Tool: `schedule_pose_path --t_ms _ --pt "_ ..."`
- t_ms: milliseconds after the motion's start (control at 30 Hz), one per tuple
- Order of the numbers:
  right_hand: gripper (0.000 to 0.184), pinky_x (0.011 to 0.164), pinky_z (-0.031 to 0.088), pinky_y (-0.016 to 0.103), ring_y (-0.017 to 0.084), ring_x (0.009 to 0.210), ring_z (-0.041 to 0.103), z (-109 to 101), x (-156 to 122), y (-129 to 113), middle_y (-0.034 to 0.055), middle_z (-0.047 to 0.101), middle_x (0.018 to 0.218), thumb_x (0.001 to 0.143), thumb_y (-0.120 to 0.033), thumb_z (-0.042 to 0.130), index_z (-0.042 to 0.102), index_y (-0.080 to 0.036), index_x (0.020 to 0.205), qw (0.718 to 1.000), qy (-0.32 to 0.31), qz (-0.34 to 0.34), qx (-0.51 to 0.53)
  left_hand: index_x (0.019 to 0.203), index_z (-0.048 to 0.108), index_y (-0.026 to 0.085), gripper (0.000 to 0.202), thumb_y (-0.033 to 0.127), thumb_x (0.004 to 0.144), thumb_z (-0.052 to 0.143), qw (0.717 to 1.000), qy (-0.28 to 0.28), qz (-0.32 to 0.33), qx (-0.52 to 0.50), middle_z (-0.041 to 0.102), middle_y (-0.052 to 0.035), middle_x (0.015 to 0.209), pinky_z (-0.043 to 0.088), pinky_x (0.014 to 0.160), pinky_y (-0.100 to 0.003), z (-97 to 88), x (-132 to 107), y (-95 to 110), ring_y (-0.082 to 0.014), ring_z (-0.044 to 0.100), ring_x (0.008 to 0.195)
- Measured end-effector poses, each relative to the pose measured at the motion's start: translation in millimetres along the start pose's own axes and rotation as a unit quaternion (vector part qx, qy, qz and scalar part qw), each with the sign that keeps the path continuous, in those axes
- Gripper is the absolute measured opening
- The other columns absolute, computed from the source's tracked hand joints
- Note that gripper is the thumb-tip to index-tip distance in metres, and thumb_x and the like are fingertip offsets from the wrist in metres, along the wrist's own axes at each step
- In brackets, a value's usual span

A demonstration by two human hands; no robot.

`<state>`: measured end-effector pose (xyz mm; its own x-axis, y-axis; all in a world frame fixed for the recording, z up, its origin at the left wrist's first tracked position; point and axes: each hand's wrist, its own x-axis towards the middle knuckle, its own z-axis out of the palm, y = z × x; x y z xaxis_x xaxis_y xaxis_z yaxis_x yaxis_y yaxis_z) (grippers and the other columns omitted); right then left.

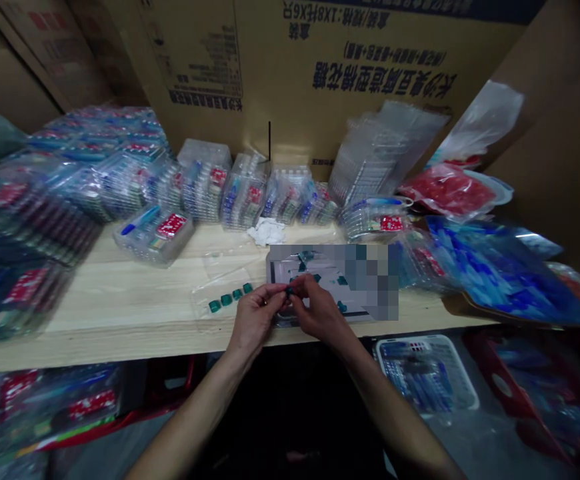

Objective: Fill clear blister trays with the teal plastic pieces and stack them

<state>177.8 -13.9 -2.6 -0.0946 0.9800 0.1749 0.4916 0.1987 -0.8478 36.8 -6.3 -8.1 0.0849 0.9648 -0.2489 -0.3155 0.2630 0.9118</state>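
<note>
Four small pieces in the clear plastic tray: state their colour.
The pieces are dark teal green; head view.

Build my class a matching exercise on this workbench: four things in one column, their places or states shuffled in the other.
1. Four green pieces
2. White basket
3. Large cardboard box
4. Left hand and right hand

A. Lower than the tabletop
B. Meeting at a small dark piece
C. In a row on clear plastic
D. Printed with upside-down writing

Pairs: 1-C, 2-A, 3-D, 4-B

head view | worn on head | faces forward, down | table (135, 293) near
</note>
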Motion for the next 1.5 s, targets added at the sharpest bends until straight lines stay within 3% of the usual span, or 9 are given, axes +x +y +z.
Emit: schedule_pose_path --t_ms 133,267,433,533,833,1000,1167,1300,1500 --pt "0.012 0.068 0.046 0.027 0.016 0.074 0.064 13 3 -4 0.0028 0.066 0.082 0.082 -0.019 0.049 0.049 -0.021 0.094 1.000 0.001 0.009 0.001 0.093 0.074 0.016 0.027 0.030 0.070 0.076 0.994 0.022 0.062 0.088 0.073 -0.0032 0.080 0.048 0.064 -0.022 -11.5 -6 2 -0.0121 0.063 0.068" --pt "0.003 0.064 0.041 0.027 0.017 0.066 0.060 19 6 -5 0.0020 0.063 0.073 0.082 -0.021 0.048 0.050 -0.021 0.085 0.997 -0.009 -0.011 -0.079 0.093 0.073 0.018 0.018 0.025 0.077 0.067 0.958 0.064 0.184 0.209 0.069 -0.0022 0.082 0.048 0.064 -0.022 -16.8 -15 5 -0.0122 0.062 0.069" --pt "0.011 0.064 0.041 0.026 0.016 0.066 0.060 13 5 -1 0.0020 0.065 0.072 0.085 -0.025 0.045 0.055 -0.021 0.082 0.994 -0.090 -0.016 -0.062 0.091 0.071 0.019 0.015 0.018 0.080 0.061 0.924 0.049 0.251 0.284 0.067 -0.0030 0.084 0.050 0.068 -0.023 -22.4 -25 3 -0.0127 0.062 0.073" --pt "0.014 0.065 0.044 0.026 0.017 0.071 0.063 12 3 -2 0.0035 0.069 0.081 0.085 -0.029 0.047 0.056 -0.021 0.092 0.991 -0.129 -0.017 -0.027 0.093 0.070 0.018 0.015 0.020 0.081 0.062 0.937 0.051 0.224 0.264 0.067 -0.0041 0.087 0.050 0.068 -0.024 -25.7 -27 -2 -0.0136 0.063 0.074" --pt "0.009 0.059 0.038 0.027 0.018 0.061 0.059 29 2 -2 0.0020 0.064 0.068 0.084 -0.025 0.046 0.053 -0.021 0.081 0.987 -0.090 -0.012 -0.132 0.092 0.074 0.020 0.018 0.019 0.075 0.065 0.945 0.060 0.171 0.273 0.071 -0.0028 0.079 0.048 0.063 -0.024 -31.2 -31 -3 -0.0143 0.062 0.067" --pt "0.011 0.063 0.043 0.026 0.016 0.069 0.061 29 5 0 0.0019 0.067 0.077 0.085 -0.025 0.047 0.056 -0.021 0.090 0.996 -0.085 0.007 -0.023 0.096 0.076 0.018 0.024 0.028 0.075 0.070 0.995 0.040 0.060 0.064 0.075 -0.0041 0.089 0.052 0.073 -0.026 -34.0 -29 4 -0.0143 0.066 0.073" --pt "0.012 0.062 0.044 0.024 0.014 0.066 0.059 26 2 -11 0.0006 0.065 0.076 0.087 -0.026 0.048 0.056 -0.020 0.093 0.997 -0.075 0.001 0.024 0.084 0.077 0.016 0.029 0.030 0.060 0.087 0.993 0.059 -0.029 -0.099 0.074 -0.0033 0.089 0.054 0.078 -0.023 -36.3 -22 15 -0.0110 0.067 0.073" --pt "0.010 0.064 0.044 0.025 0.014 0.068 0.060 25 0 -19 0.0009 0.066 0.078 0.086 -0.023 0.048 0.054 -0.020 0.093 0.997 -0.071 -0.016 0.024 0.084 0.077 0.017 0.035 0.032 0.056 0.089 0.993 0.071 -0.043 -0.083 0.074 -0.0027 0.079 0.054 0.071 -0.023 -36.1 -22 17 -0.0117 0.067 0.069" --pt "0.009 0.065 0.044 0.026 0.015 0.068 0.061 24 -2 -17 0.0008 0.066 0.078 0.087 -0.026 0.052 0.052 -0.021 0.094 0.997 -0.080 0.001 -0.003 0.095 0.078 0.019 0.035 0.031 0.063 0.084 0.998 0.058 0.010 0.014 0.076 -0.0042 0.088 0.052 0.075 -0.025 -36.9 -24 11 -0.0143 0.066 0.076"
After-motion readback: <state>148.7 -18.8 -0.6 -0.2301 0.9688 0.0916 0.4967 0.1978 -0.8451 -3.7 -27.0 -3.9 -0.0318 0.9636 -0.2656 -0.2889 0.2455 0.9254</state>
